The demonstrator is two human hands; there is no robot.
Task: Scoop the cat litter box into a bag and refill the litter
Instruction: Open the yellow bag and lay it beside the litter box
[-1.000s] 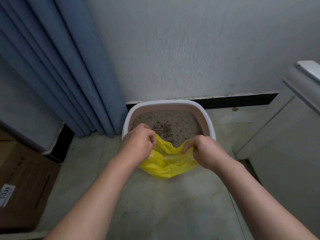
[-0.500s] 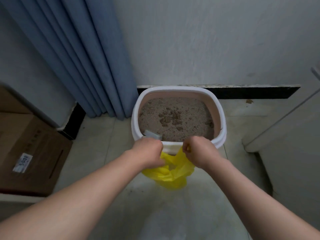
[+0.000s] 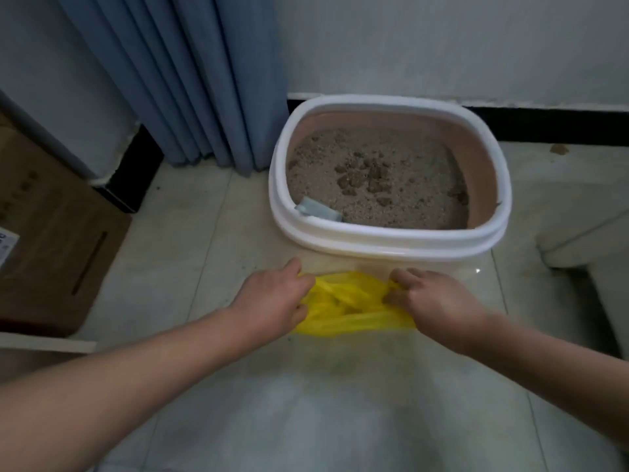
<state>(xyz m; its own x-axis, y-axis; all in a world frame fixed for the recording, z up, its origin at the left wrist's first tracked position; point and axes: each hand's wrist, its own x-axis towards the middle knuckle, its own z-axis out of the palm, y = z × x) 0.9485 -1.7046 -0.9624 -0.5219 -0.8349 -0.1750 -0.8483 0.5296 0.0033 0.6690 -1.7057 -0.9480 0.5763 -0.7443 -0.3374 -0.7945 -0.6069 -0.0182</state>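
Note:
A white litter box (image 3: 384,240) with a pinkish inner wall stands on the floor against the wall. It holds grey-brown litter (image 3: 371,185) with several dark clumps in the middle. A grey scoop (image 3: 318,210) lies in its near left corner. In front of the box a yellow plastic bag (image 3: 354,308) lies low on the tiles. My left hand (image 3: 272,301) grips the bag's left edge and my right hand (image 3: 432,301) grips its right edge, with the bag stretched between them.
Blue curtains (image 3: 190,80) hang to the floor left of the box. A brown cardboard box (image 3: 51,240) sits at the far left. A white object (image 3: 585,240) stands on the floor at the right. Pale tiles (image 3: 340,403) lie in front of me.
The view has moved closer and lower. My hands have lowered the yellow bag from the box's front rim to the floor and pulled its edges further apart.

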